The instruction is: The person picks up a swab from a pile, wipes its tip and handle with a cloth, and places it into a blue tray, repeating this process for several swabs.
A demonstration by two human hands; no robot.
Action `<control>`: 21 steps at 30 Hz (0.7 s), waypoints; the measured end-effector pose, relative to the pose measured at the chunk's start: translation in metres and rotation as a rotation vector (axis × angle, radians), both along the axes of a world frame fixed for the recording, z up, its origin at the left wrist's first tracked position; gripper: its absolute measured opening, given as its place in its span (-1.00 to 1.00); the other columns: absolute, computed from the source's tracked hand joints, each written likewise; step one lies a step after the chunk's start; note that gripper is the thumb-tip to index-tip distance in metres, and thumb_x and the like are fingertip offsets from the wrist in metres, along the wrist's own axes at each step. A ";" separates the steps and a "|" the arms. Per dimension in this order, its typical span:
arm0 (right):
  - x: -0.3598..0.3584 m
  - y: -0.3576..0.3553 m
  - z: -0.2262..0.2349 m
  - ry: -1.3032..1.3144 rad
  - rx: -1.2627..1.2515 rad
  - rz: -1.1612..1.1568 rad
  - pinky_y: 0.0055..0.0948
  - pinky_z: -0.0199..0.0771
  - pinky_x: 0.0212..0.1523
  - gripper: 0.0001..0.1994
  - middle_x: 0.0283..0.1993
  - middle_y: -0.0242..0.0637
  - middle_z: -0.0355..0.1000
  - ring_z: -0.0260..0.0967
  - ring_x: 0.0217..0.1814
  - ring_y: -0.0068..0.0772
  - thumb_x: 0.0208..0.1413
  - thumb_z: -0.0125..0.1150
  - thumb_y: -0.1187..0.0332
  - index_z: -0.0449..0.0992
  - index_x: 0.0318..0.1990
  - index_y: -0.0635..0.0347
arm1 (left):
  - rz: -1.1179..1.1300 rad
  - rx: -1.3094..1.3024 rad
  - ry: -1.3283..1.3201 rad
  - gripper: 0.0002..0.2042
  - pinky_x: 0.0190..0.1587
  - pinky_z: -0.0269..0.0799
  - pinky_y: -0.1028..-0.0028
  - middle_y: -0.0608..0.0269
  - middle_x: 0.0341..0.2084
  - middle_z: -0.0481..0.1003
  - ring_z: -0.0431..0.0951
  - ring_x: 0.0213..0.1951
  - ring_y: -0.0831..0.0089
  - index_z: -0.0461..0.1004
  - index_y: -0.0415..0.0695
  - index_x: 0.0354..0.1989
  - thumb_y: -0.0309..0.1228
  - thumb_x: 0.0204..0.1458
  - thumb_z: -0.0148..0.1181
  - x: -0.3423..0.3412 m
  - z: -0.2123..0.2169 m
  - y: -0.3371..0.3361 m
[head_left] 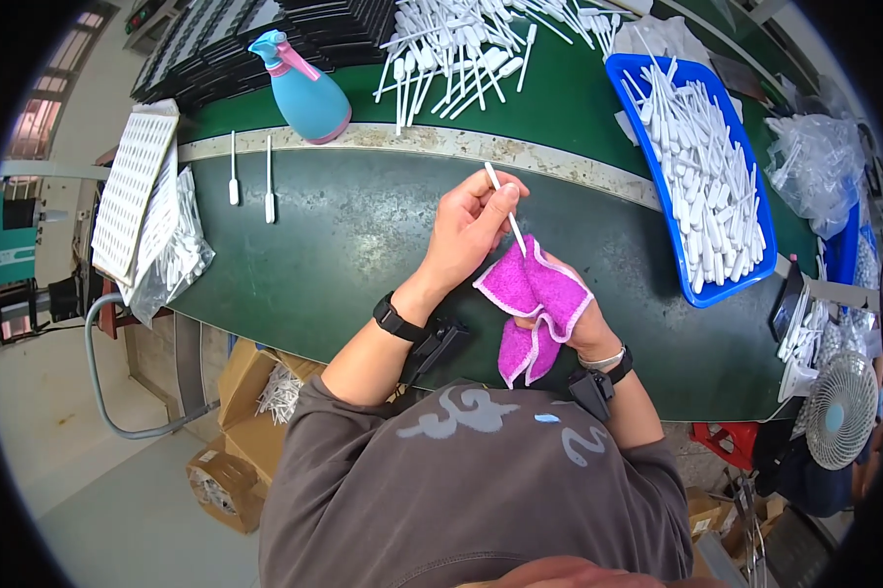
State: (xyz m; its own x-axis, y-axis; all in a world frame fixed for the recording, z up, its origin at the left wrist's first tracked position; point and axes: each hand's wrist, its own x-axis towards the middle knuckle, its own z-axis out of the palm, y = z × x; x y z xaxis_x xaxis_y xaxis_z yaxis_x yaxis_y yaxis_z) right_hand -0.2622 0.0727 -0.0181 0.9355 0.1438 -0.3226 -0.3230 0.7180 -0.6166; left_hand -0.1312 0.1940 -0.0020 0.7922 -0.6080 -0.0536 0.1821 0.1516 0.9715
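Right now your left hand (471, 227) pinches a thin white stick (505, 211) between closed fingertips, its lower end poking into the magenta cloth (535, 299) that your right hand (584, 318) grips bunched from beneath. Both sit above the green table (343, 245), just left of the blue tray (657, 186) of white sticks, with the blue spray bottle (304, 93) beyond.

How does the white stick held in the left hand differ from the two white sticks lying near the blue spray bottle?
The thin white plastic stick in the left hand is raised and tilted, its lower end in the magenta cloth held by the right hand. The two white plastic sticks lie flat, untouched, roughly parallel on the dark green table. All look slender and white.
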 end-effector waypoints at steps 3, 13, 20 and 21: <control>0.001 0.000 0.000 0.017 -0.057 -0.029 -0.59 0.32 -0.47 -0.64 -0.33 -0.39 0.37 0.29 -0.45 -0.62 0.20 0.04 0.33 0.25 0.11 0.22 | -0.001 0.004 0.016 -0.78 -0.63 0.09 0.70 0.48 -0.65 0.31 0.21 -0.67 0.76 0.45 -0.21 -0.26 -0.30 0.19 0.00 0.001 0.000 0.001; 0.007 -0.007 -0.006 -0.005 0.037 -0.028 -0.55 0.51 -0.29 -0.62 -0.16 -0.37 0.43 0.40 -0.21 -0.59 0.22 0.00 0.31 0.28 0.16 0.21 | 0.086 0.036 0.004 -0.81 -0.66 0.01 0.68 0.49 -0.72 0.26 0.18 -0.69 0.73 0.41 -0.18 -0.36 -0.34 0.21 -0.04 0.004 0.001 0.000; -0.006 -0.002 0.024 -0.074 0.207 -0.241 -0.57 0.45 -0.28 -0.71 -0.31 -0.41 0.47 0.42 -0.31 -0.64 0.27 -0.09 0.20 0.46 -0.16 0.22 | 0.280 -0.201 0.152 -0.79 -0.70 -0.08 0.65 0.52 -0.73 0.11 0.06 -0.72 0.72 0.31 -0.06 -0.43 -0.25 0.20 -0.07 0.043 0.028 -0.028; -0.011 -0.014 0.028 -0.097 0.181 -0.283 -0.57 0.45 -0.28 -0.71 -0.31 -0.41 0.47 0.42 -0.31 -0.64 0.27 -0.09 0.20 0.46 -0.16 0.22 | 0.232 -0.225 0.145 -0.79 -0.70 -0.08 0.65 0.52 -0.73 0.11 0.06 -0.72 0.72 0.31 -0.06 -0.43 -0.25 0.20 -0.07 0.040 0.034 -0.048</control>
State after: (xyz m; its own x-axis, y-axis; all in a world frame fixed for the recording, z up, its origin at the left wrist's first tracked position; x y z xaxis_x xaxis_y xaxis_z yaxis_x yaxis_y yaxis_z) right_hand -0.2734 0.0586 0.0101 0.9716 -0.0786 -0.2233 -0.0419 0.8713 -0.4889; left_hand -0.0908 0.1455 0.0318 0.9045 -0.4222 -0.0605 0.2510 0.4123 0.8758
